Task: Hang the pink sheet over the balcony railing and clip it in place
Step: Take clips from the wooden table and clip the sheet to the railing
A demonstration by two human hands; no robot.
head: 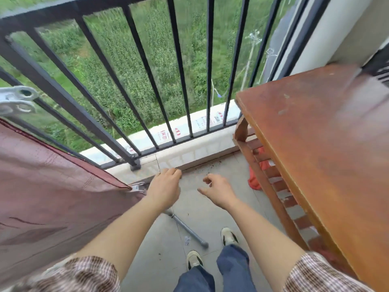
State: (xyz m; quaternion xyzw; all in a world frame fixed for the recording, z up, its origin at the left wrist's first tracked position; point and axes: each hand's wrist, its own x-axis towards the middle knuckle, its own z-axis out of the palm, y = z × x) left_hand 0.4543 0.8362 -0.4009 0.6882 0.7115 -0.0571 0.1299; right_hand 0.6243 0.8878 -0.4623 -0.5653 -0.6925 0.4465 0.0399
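Head view, looking steeply down over a balcony.

At the left, pink sheet [52, 186] draped over the black railing [63, 13], hanging on the near side down to a lower corner. At its top edge, far left, a large grey metal clip [19, 100] on the rail; impossible to tell how firmly fastened. At the lower corner, a small metal clip [136, 187].

Left hand [166, 186] empty, fingers loosely curled, just beside that lower corner but apart from it. Right hand [216, 188] empty as well, fingers loose and spread, thumb out, hovering above the floor [210, 211].

At the right, a worn wooden table [315, 133], with an orange cloth [256, 178] beneath it. On the floor between the forearms, a grey metal pipe [189, 230]. Far below, beyond the bars, green crops.

Probably late in the task: sheet hung, free right edge apparently left to secure. To do that well: take the loose edge in the left hand, draw it taut along the rail, smooth out folds, then seat a clip squarely over fabric and rail together. No spare clip in sight. Keep a firm hold until fastened, given the open drop outside.
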